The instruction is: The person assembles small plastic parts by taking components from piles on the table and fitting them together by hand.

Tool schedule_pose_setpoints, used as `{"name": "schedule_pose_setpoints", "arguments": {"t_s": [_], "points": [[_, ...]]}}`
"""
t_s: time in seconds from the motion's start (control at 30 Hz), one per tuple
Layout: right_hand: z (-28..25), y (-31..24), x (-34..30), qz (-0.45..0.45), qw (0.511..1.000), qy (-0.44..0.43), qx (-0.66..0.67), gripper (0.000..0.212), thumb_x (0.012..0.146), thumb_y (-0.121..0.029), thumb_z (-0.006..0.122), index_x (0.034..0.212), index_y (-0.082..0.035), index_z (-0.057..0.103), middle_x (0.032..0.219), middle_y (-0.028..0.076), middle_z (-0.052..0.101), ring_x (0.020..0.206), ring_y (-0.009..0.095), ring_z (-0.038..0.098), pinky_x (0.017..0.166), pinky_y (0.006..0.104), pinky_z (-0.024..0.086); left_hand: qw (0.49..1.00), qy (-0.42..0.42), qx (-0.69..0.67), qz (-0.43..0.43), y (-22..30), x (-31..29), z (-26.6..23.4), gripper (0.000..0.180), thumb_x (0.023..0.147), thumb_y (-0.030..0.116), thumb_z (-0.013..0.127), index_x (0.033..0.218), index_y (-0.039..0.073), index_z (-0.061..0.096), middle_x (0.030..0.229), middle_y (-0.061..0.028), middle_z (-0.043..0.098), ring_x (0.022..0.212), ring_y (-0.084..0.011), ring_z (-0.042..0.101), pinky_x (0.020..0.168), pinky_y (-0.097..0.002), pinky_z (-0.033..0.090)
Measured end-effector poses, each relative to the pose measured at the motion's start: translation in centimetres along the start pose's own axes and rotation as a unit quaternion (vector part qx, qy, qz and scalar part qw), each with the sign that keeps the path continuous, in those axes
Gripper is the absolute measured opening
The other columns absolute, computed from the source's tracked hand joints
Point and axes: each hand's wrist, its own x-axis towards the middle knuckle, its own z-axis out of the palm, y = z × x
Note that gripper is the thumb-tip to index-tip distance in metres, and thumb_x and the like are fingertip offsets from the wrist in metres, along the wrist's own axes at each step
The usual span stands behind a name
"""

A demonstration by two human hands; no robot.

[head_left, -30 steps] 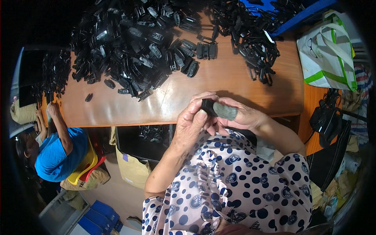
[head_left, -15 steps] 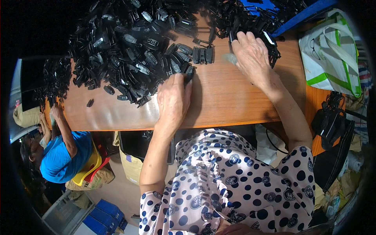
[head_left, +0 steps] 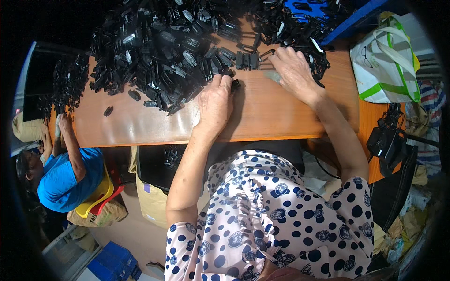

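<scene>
My left hand is closed at the near edge of a big heap of black plastic parts. Its fingers pinch a small black plastic part, mostly hidden by them. Further right, my right hand is closed, palm down, on a black pronged plastic part that sticks out leftward from the fingertips. Something pale and blurred shows at its thumb. Between the hands, several black parts stand side by side in a short row on the wooden table.
A second heap of dark pronged parts lies behind my right hand, by a blue bar. At the right stands a white and green bag. On the left, a person in a blue shirt works at another dark pile.
My right hand has drawn back from the right-hand heap and moved left toward the row, with a pronged part now at its fingertips. My left hand has shifted slightly right. The view has tilted a little.
</scene>
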Motion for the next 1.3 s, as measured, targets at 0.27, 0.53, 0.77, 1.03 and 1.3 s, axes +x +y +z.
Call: {"name": "schedule_pose_setpoints", "arguments": {"t_s": [0.27,0.53,0.77,1.03,1.3], "points": [[-1.0,-2.6,0.0,0.051,0.945,0.035,0.321,0.023,0.083,-0.01,0.063,0.103,-0.003,0.055,0.095,0.007,0.057,0.09,0.02,0.056,0.078,0.0308,0.044,0.879,0.061,-0.443,-0.164,0.0,-3.7,-0.1,0.02,0.081,0.006,0.07,0.097,0.003,0.057,0.081,-0.0015,0.058,0.075,-0.0084,0.052,0.069,-0.0233,0.045],[-3.4,-7.6,-1.7,0.119,0.716,-0.112,0.679,0.021,0.09,-0.014,0.062,0.105,-0.004,0.053,0.081,0.003,0.061,0.073,0.008,0.06,0.058,0.0189,0.046,0.835,0.054,-0.53,-0.138,0.9,-5.6,-1.0,0.029,0.082,0.004,0.07,0.108,0.003,0.059,0.088,0.0024,0.057,0.077,-0.0049,0.052,0.069,-0.0181,0.044],[-2.9,-7.6,-1.9,0.125,0.649,-0.112,0.742,0.017,0.09,-0.014,0.061,0.102,-0.005,0.054,0.079,0.003,0.061,0.072,0.008,0.059,0.062,0.0212,0.046,0.88,0.082,-0.461,-0.077,1.0,-5.8,-1.1,0.024,0.08,0.005,0.07,0.102,0.001,0.06,0.086,-0.0035,0.062,0.076,-0.0106,0.059,0.068,-0.0231,0.048],[-2.9,-6.6,-2.0,0.192,0.604,-0.22,0.742,0.019,0.085,-0.01,0.064,0.1,-0.005,0.053,0.078,0.003,0.059,0.062,0.006,0.052,0.051,0.0167,0.038,0.934,0.056,-0.351,-0.024,1.5,-5.8,-2.8,0.021,0.078,0.004,0.071,0.096,0.0,0.062,0.081,-0.0057,0.061,0.07,-0.0124,0.058,0.063,-0.0238,0.047],[-1.4,-5.9,-2.8,0.238,0.547,-0.311,0.74,0.019,0.085,-0.007,0.063,0.099,-0.004,0.05,0.08,0.004,0.058,0.061,0.007,0.053,0.043,0.016,0.034,0.96,0.037,-0.265,0.077,2.5,-5.5,-3.3,0.022,0.073,0.005,0.073,0.092,-0.001,0.062,0.073,-0.0077,0.059,0.062,-0.0181,0.058,0.057,-0.0267,0.046]]}}
